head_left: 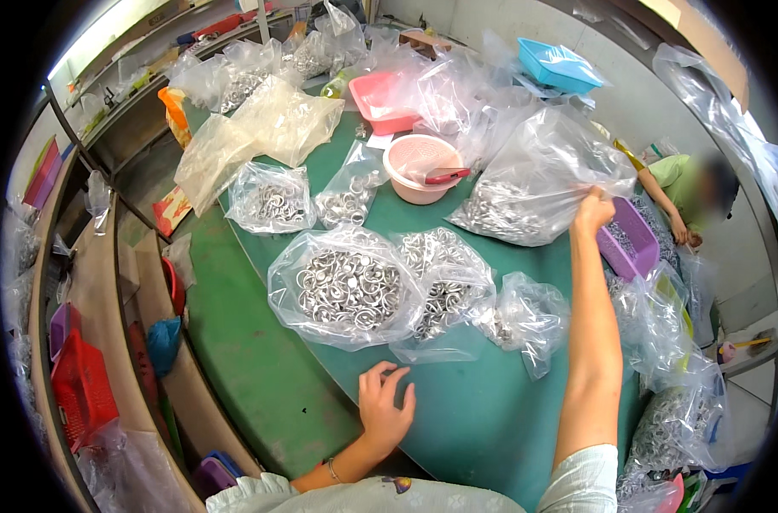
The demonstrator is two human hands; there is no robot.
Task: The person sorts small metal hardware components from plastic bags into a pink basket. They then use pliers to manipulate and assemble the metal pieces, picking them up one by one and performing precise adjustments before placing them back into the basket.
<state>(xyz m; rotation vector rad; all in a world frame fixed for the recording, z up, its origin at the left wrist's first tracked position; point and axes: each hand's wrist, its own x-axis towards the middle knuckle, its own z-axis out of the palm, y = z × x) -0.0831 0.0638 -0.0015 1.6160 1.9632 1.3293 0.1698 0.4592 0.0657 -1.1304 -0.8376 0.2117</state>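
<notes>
My right hand (592, 210) reaches far across the green table (483, 402) and grips the gathered edge of a large clear plastic bag (534, 179) with many small silvery metal parts in its bottom. Near the table's front edge, my left hand (385, 407) hovers or rests with its fingers apart, holding nothing. Just beyond it lies an open plastic bag of metal rings (348, 282). Beside that are another bag of rings (440, 278) and a smaller bag of parts (525, 316). Two more small bags, one of rings (273, 201) and one of larger rings (348, 198), lie farther back.
A pale pink basket (419, 167) with a red-handled tool, a pink tray (380, 98) and a blue basket (560, 64) stand behind. A purple basket (630, 244) is at right, near another person (684, 192). Shelves (107, 316) with a red basket (79, 385) line the left.
</notes>
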